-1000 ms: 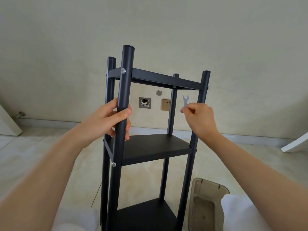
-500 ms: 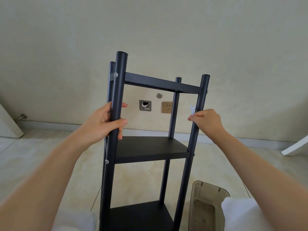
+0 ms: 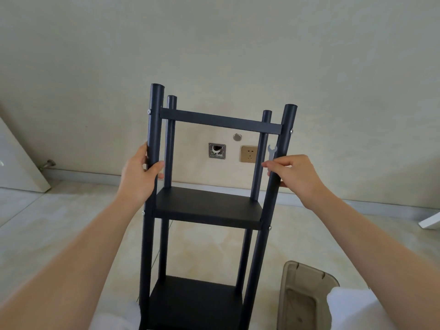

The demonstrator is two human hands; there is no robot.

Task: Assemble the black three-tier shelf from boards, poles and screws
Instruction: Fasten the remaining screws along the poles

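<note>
The black three-tier shelf stands upright on the floor in front of me, with all three boards fixed between four poles. Silver screw heads show on the near poles at the top and middle boards. My left hand grips the near left pole between the top and middle boards. My right hand pinches a small grey flat wrench, jaw end up, and its fingers curl around the near right pole.
A beige plastic tray lies on the floor at the lower right, beside white cloth on my knees. The wall behind carries a gold socket and an open wall box. A white panel leans at the left.
The shelf has turned so that its front faces me squarely. My right hand, with the wrench, has moved onto the near right pole. My left hand has kept its grip on its pole.
</note>
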